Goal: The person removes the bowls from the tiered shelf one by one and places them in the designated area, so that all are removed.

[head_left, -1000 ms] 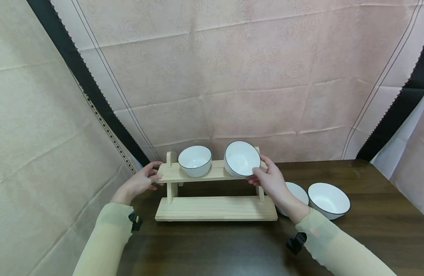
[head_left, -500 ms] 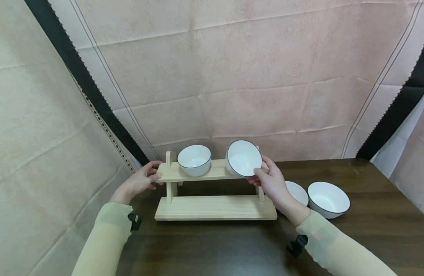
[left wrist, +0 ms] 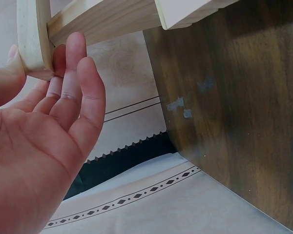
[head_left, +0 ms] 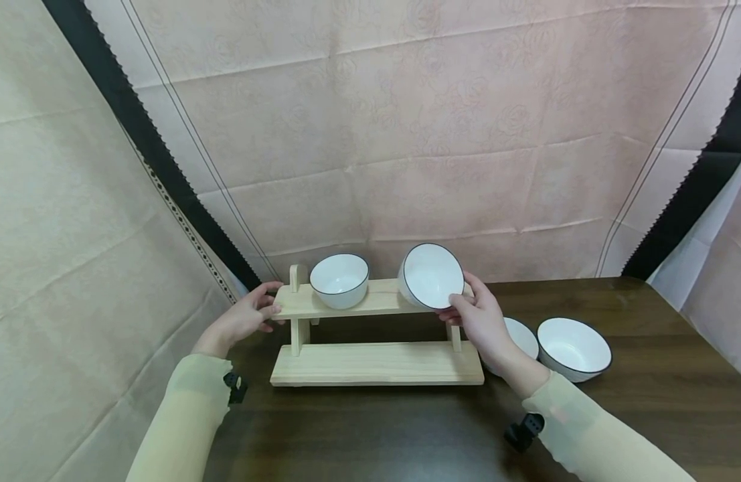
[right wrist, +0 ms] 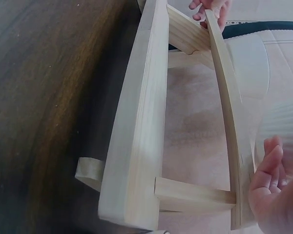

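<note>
A two-tier wooden rack [head_left: 376,365] stands on the dark table. My left hand [head_left: 243,318] grips the left end of its upper shelf [head_left: 379,294]; the left wrist view shows the thumb [left wrist: 7,80] above the board and fingers curled below. At the shelf's right end, my right hand [head_left: 481,321] holds a white dark-rimmed bowl [head_left: 433,274], thumb on the near rim. This bowl tilts toward me; whether its base touches the shelf cannot be told. A matching bowl [head_left: 340,281] sits upright on the shelf's left part.
Two more white bowls are on the table right of the rack: one [head_left: 575,345] in full view, the other [head_left: 521,337] partly behind my right forearm. Patterned pale cloth [head_left: 436,154] hangs behind and on the left of the brown wooden table [head_left: 370,435].
My right hand and the bowl it holds have shifted slightly to the right along the upper shelf. The left hand keeps its grip on the shelf end, and the other bowls stay put.
</note>
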Demonstrator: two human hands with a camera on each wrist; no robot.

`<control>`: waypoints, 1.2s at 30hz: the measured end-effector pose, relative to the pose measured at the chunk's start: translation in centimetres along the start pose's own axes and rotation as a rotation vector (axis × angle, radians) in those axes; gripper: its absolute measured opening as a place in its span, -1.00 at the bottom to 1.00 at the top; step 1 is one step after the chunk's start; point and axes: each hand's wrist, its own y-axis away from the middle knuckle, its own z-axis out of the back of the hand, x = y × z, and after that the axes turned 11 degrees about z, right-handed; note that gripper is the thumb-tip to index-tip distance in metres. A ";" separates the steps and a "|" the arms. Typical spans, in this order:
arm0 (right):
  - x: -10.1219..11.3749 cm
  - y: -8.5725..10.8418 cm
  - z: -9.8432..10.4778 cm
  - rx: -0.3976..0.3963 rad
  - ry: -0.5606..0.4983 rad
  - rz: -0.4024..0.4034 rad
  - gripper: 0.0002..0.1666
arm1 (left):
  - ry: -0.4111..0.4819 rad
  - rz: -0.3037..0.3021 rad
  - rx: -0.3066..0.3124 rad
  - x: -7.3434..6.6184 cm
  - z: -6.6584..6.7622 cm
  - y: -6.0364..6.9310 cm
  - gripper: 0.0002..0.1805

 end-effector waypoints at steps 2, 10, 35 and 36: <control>0.0 0.1 0.1 0.002 -0.002 -0.002 -0.32 | 0.000 0.000 0.003 0.1 0.0 0.0 -0.40; 1.1 1.3 0.5 0.006 -0.018 0.023 -0.33 | 0.004 -0.026 0.010 0.2 -0.1 0.0 -0.40; -0.6 3.3 2.7 -0.006 0.047 0.078 -0.35 | 0.016 -0.015 0.008 0.2 -0.1 0.0 -0.39; -0.6 3.4 2.8 -0.004 0.050 0.082 -0.35 | 0.022 -0.015 0.009 -0.2 -0.1 0.3 -0.39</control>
